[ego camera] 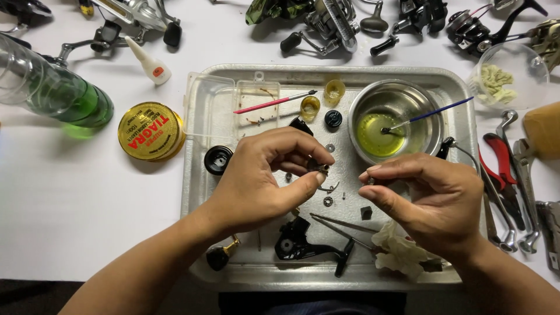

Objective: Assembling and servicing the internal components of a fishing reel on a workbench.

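Note:
Over the metal tray (195, 192), my left hand (262, 175) pinches a small dark metal reel part (319, 168) between thumb and fingers. A little to its right, my right hand (429, 201) has thumb and forefinger pressed together on something tiny that I cannot make out. Small washers and gears (328, 201) lie on the tray just below the gap between the hands. A black reel body (297, 242) and tweezers (344, 224) lie near the tray's front. A steel bowl (396, 119) of yellow-green liquid holds a blue brush (431, 114).
A clear plastic box (233, 108) with a pink brush (274, 102) sits at the tray's back left. A gold round tin (150, 130), a green bottle (55, 93) and a glue bottle (149, 61) lie left. Pliers and wrenches (507, 181) lie right. Several fishing reels (332, 23) line the back.

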